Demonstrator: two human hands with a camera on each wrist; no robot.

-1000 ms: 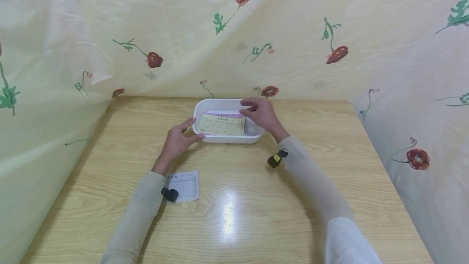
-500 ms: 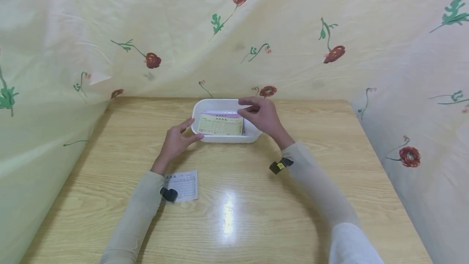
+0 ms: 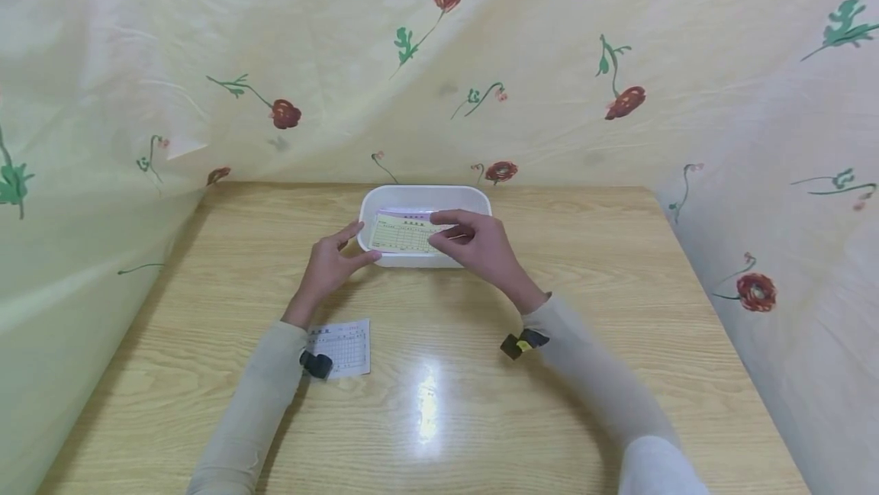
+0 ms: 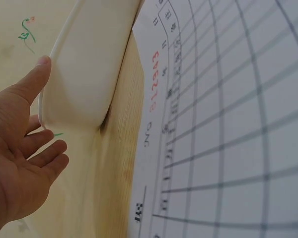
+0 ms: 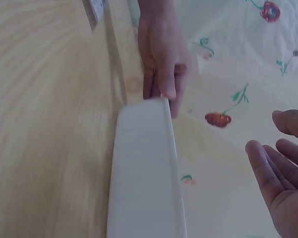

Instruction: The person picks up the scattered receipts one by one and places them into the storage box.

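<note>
A white plastic tray (image 3: 426, 190) sits at the middle back of the wooden table, with a stack of yellow and pink printed forms (image 3: 404, 233) lying in it. My left hand (image 3: 333, 261) rests against the tray's left end, thumb on the rim (image 4: 84, 69) and fingers straight, holding nothing. My right hand (image 3: 474, 243) hovers over the tray's near right part, fingers relaxed and empty; the right wrist view shows its bare open palm (image 5: 283, 168) beside the tray (image 5: 144, 173). That view also shows the left hand (image 5: 161, 54) at the tray's far end.
A loose white gridded form (image 3: 345, 346) lies on the table under my left forearm and fills the left wrist view (image 4: 228, 124). Floral cloth (image 3: 549, 60) hangs behind and on both sides of the table. Bare wood (image 3: 426, 419) lies in front of the tray.
My right hand has drawn back from the tray's far right corner toward me and to the left. The left hand and the tray have stayed put.
</note>
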